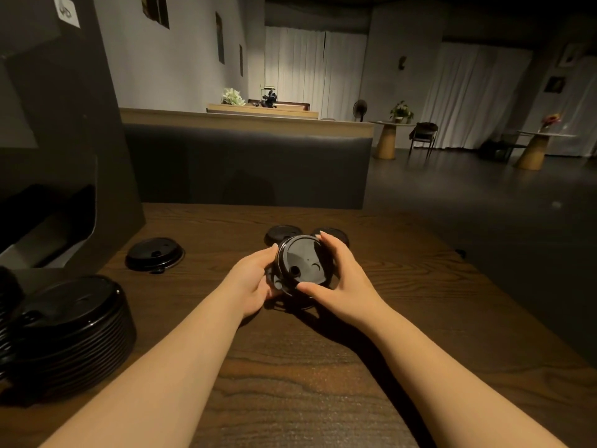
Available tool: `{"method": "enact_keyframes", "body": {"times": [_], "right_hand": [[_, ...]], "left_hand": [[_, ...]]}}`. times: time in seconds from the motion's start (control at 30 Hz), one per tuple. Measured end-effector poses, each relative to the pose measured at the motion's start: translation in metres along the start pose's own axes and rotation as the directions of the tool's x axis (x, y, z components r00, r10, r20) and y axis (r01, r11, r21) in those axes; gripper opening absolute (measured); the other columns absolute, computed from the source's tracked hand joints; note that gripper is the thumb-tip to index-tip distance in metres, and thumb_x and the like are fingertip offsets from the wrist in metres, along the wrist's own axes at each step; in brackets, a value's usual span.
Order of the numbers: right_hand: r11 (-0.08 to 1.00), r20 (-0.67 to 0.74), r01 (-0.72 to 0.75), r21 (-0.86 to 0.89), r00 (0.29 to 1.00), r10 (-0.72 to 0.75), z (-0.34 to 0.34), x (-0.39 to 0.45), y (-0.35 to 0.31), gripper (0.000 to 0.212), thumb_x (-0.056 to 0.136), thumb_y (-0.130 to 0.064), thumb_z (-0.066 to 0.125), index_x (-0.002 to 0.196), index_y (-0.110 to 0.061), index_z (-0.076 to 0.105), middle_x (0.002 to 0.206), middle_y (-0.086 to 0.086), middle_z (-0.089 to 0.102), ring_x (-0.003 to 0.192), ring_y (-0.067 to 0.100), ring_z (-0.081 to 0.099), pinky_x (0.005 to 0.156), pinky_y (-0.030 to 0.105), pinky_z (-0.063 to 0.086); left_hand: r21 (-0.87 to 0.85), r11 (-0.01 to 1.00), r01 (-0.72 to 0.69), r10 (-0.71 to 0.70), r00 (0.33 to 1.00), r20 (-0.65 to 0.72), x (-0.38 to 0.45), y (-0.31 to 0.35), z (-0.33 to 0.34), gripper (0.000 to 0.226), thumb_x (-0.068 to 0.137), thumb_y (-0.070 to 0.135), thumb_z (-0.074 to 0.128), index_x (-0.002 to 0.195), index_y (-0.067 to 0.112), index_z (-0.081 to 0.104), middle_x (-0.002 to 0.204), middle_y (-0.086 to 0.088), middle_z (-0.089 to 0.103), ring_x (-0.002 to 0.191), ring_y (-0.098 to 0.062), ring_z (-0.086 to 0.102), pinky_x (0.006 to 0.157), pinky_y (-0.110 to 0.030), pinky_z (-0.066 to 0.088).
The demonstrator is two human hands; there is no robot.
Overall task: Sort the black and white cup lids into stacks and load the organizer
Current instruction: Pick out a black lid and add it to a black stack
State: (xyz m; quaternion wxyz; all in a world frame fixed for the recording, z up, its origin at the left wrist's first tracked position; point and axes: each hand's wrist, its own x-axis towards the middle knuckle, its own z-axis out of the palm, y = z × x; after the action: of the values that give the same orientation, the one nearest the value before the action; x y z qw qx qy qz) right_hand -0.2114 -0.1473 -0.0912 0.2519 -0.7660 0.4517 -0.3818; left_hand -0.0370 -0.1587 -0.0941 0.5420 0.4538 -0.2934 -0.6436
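A small stack of black cup lids point(300, 263) is held tilted just above the middle of the wooden table point(403, 302). My left hand point(253, 279) grips its left rim and my right hand point(336, 276) curls round its right side, thumb on the near rim. Two single black lids point(279, 232) point(336, 233) lie flat just behind it. Another black lid point(155, 254) lies alone to the left. A tall stack of black lids point(71, 331) stands at the near left. The dark organizer point(61, 130) rises at the far left. No white lids are in view.
A dark padded bench back point(245, 166) runs behind the table's far edge. The table's right edge drops to the floor point(484, 215). Round tables and a chair point(423, 134) stand far off at the right.
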Motion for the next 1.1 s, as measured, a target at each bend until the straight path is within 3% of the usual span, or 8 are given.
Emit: {"method": "enact_keyframes", "body": {"times": [0.17, 0.3, 0.47, 0.6, 0.67, 0.8, 0.97, 1.1], "right_hand": [[0.996, 0.009, 0.020, -0.084, 1.000, -0.019, 0.000, 0.001, 0.002, 0.074, 0.082, -0.036, 0.071, 0.144, -0.026, 0.032, 0.146, -0.014, 0.027, 0.129, -0.003, 0.025, 0.109, 0.019, 0.026], [0.998, 0.001, 0.009, -0.069, 1.000, -0.009, -0.004, 0.001, -0.002, 0.072, 0.084, -0.033, 0.069, 0.145, -0.026, 0.032, 0.147, -0.015, 0.023, 0.122, -0.009, 0.020, 0.099, 0.010, 0.023], [0.996, 0.024, 0.007, -0.087, 1.000, -0.005, -0.005, -0.001, 0.000, 0.075, 0.085, -0.031, 0.068, 0.148, -0.025, 0.027, 0.151, -0.014, 0.018, 0.122, -0.011, 0.017, 0.086, -0.007, 0.021], [0.987, 0.106, -0.001, -0.161, 0.994, 0.018, 0.000, -0.003, 0.002, 0.075, 0.087, -0.034, 0.065, 0.149, -0.023, 0.025, 0.154, -0.013, 0.012, 0.126, -0.008, 0.016, 0.101, 0.010, 0.019], [0.994, 0.124, -0.017, -0.105, 0.992, 0.030, 0.003, -0.003, 0.002, 0.071, 0.089, -0.035, 0.062, 0.149, -0.024, 0.026, 0.154, -0.013, 0.013, 0.130, -0.005, 0.017, 0.102, 0.013, 0.019], [0.994, 0.057, -0.106, 0.034, 0.993, 0.104, 0.009, 0.005, 0.003, 0.063, 0.097, -0.042, 0.045, 0.151, -0.026, 0.017, 0.159, -0.012, 0.006, 0.143, 0.003, 0.006, 0.107, 0.020, 0.009], [0.926, 0.014, -0.272, -0.261, 0.958, 0.285, 0.006, 0.038, 0.024, 0.055, 0.102, -0.041, 0.026, 0.152, -0.018, 0.016, 0.160, -0.001, 0.003, 0.147, 0.020, -0.005, 0.117, 0.035, 0.001], [0.872, 0.027, -0.359, -0.332, 0.921, 0.389, 0.000, 0.067, 0.036, 0.056, 0.102, -0.042, 0.025, 0.152, -0.019, 0.015, 0.161, -0.001, 0.003, 0.147, 0.026, -0.005, 0.117, 0.046, 0.006]], "left_hand": [[-0.060, 0.996, 0.066, -0.055, 0.983, 0.175, -0.004, -0.003, 0.001, 0.042, 0.081, 0.021, 0.060, 0.122, 0.010, 0.062, 0.119, -0.017, 0.066, 0.110, -0.032, 0.063, 0.082, -0.042, 0.053], [-0.090, 0.995, 0.052, -0.031, 0.974, 0.226, -0.006, -0.004, 0.003, 0.029, 0.094, 0.019, 0.050, 0.119, 0.012, 0.064, 0.117, -0.016, 0.068, 0.107, -0.030, 0.065, 0.080, -0.042, 0.054], [-0.150, 0.986, 0.075, -0.041, 0.975, 0.217, -0.004, -0.003, 0.001, 0.034, 0.100, 0.022, 0.043, 0.128, 0.011, 0.058, 0.116, -0.015, 0.069, 0.104, -0.029, 0.066, 0.074, -0.042, 0.055], [-0.094, 0.992, 0.088, -0.064, 0.969, 0.239, -0.007, -0.003, 0.003, 0.046, 0.092, 0.040, 0.051, 0.125, 0.010, 0.060, 0.116, -0.015, 0.069, 0.110, -0.032, 0.063, 0.082, -0.043, 0.052], [-0.036, 0.998, 0.057, -0.049, 0.976, 0.210, -0.007, -0.005, 0.007, 0.045, 0.084, 0.029, 0.060, 0.124, 0.008, 0.060, 0.112, -0.016, 0.070, 0.105, -0.030, 0.066, 0.080, -0.040, 0.054], [-0.069, 0.996, -0.064, 0.071, 0.992, 0.108, 0.002, -0.003, 0.006, 0.035, 0.093, 0.015, 0.053, 0.127, 0.009, 0.057, 0.122, -0.017, 0.065, 0.111, -0.029, 0.063, 0.090, -0.040, 0.050], [-0.224, 0.949, -0.222, 0.221, 0.975, -0.030, 0.014, 0.010, -0.010, 0.038, 0.100, 0.017, 0.045, 0.138, 0.017, 0.047, 0.138, -0.011, 0.053, 0.126, -0.031, 0.050, 0.105, -0.046, 0.041], [-0.307, 0.931, -0.196, 0.188, 0.981, -0.057, 0.017, 0.012, -0.014, 0.041, 0.099, 0.018, 0.047, 0.140, 0.022, 0.043, 0.144, -0.012, 0.045, 0.130, -0.035, 0.046, 0.106, -0.051, 0.039]]}}
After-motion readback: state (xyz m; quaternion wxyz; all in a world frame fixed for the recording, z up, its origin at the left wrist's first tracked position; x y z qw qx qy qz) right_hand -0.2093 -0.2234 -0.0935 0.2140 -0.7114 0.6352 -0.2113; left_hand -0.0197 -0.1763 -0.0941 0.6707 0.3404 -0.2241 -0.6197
